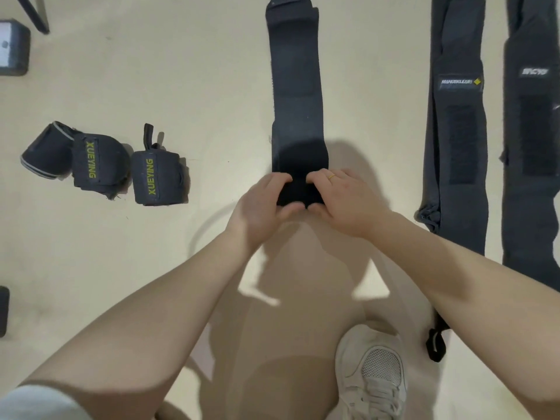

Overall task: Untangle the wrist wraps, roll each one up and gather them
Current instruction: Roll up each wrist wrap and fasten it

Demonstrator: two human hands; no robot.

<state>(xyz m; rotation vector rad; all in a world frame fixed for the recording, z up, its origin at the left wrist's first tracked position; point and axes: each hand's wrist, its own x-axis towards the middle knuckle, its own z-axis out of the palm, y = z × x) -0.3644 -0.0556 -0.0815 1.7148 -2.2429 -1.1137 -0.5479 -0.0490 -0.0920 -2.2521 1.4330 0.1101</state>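
Plainly, yellow XUEYING lettering runs down two rolled wraps (pixel 100 160) lying near the floor's (pixel 197 86) left edge, a third roll (pixel 45 151) touching them. Toward the right edge, a flat wrap (pixel 454 131) carries a MANUEKLEAR1 label; its neighbour's (pixel 533 147) tag is illegible. Mid-floor, the left hand (pixel 263 204) and ringed right hand (pixel 342 201), fingers curled, pinch the rolled near end of the stretched-out wrap (pixel 295 86).

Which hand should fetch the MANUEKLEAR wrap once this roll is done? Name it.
Right. The right hand lies on the MANUEKLEAR wrap's side; the left hand would have to cross the roll.
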